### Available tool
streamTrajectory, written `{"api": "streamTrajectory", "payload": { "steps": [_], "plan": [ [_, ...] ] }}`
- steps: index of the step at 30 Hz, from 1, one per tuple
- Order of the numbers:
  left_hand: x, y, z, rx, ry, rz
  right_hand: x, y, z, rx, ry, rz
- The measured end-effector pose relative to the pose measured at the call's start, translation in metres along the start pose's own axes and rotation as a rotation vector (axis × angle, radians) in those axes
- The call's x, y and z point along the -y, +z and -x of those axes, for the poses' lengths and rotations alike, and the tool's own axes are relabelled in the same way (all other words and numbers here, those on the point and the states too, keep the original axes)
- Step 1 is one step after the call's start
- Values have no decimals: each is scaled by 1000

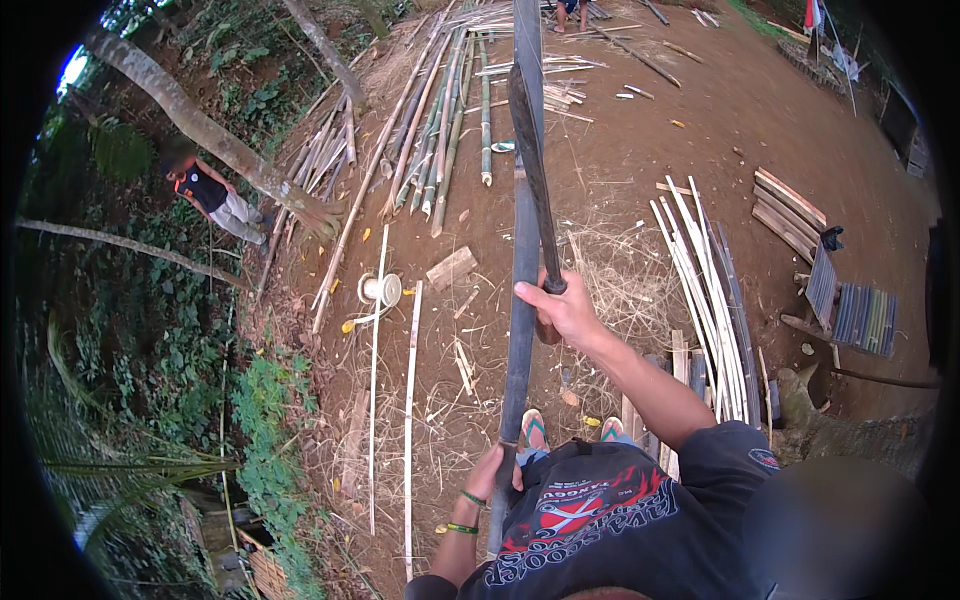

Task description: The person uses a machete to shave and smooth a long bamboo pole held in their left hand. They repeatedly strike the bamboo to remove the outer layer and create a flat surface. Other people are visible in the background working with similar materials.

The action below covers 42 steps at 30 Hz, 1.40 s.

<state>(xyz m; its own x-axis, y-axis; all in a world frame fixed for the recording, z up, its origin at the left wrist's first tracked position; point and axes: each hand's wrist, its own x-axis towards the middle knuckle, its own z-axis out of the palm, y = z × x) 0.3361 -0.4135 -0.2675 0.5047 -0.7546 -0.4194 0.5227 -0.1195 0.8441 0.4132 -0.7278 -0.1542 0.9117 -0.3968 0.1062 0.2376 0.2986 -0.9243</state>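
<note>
A long dark bamboo strip (520, 330) runs upright through the middle of the view, from my body out past the far edge. My left hand (486, 474), wrist ringed with bracelets, is wrapped round its near part, just below a joint. In my right hand (568, 308) is a machete (534, 165), gripped by its handle. The dark blade points away from me and lies close along the bamboo's right side; whether they touch, I cannot tell. The machete's handle is partly hidden by my fingers.
Bamboo poles (440, 150) lie piled ahead; pale strips (705, 300) lie at the right. A white spool (380, 290) and a wood block (452, 268) sit among shavings (625, 280). Another person (215, 195) stands near trees at the left, above a leafy slope (265, 410).
</note>
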Motion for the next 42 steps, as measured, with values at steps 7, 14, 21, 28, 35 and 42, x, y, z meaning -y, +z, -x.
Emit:
{"api": "streamTrajectory", "payload": {
  "steps": [7,14,21,28,35,42],
  "plan": [
    [-24,7,-9,-245,95,-95,20,-15,-5,-74,-158,560],
    [-105,40,-24,-351,147,-206,-40,-13,87,309,-353,940],
    [-120,50,-15,-249,117,-175,-17,-44,30,167,-303,1037],
    [-132,48,-38,-245,9,-62,-38,-14,79,411,-435,1039],
    [-130,56,-24,-231,-11,-46,-26,-43,21,-25,29,911],
    [-133,46,-25,-262,41,-150,-28,-38,53,405,-357,1124]
  ]
}}
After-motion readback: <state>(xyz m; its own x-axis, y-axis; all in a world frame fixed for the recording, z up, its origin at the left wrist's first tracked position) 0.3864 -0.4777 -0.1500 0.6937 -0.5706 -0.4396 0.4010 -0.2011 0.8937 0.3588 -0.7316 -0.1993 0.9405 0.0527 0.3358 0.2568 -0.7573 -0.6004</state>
